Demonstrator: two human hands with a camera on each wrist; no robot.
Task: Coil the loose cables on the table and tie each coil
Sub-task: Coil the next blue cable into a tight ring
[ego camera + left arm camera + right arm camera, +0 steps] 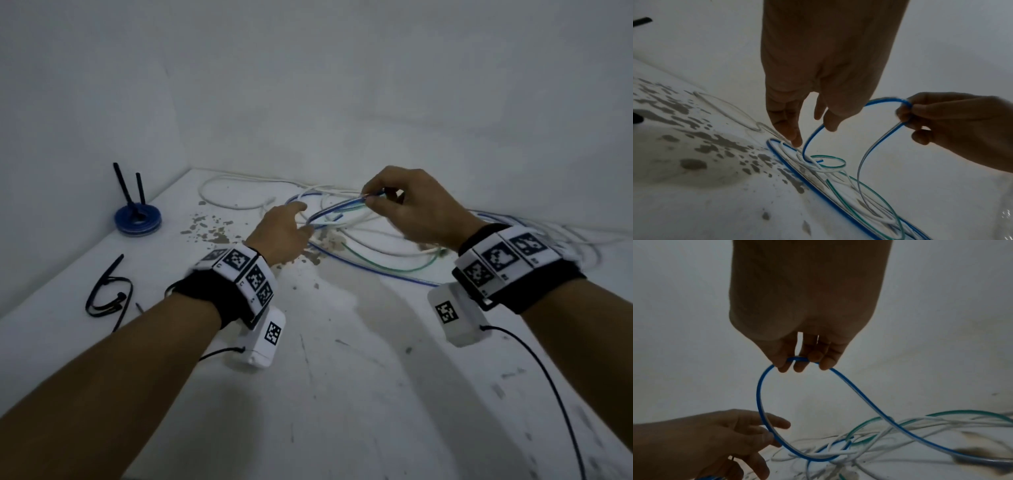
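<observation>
The raised right hand (807, 344) pinches a smooth blue cable (761, 402) into a round loop. The left hand (286, 233), fingers loosely spread, reaches low toward it over the stained white table (342, 394).

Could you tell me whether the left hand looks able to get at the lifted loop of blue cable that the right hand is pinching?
Probably yes. The left hand is open beside the lifted loop of blue cable, fingertips at it, nothing between. The right hand pinches only the loop's top.

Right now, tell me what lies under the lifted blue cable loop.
Under the blue cable lie white cables and a green cable on the stained table. Their ends are hidden in the tangle.
</observation>
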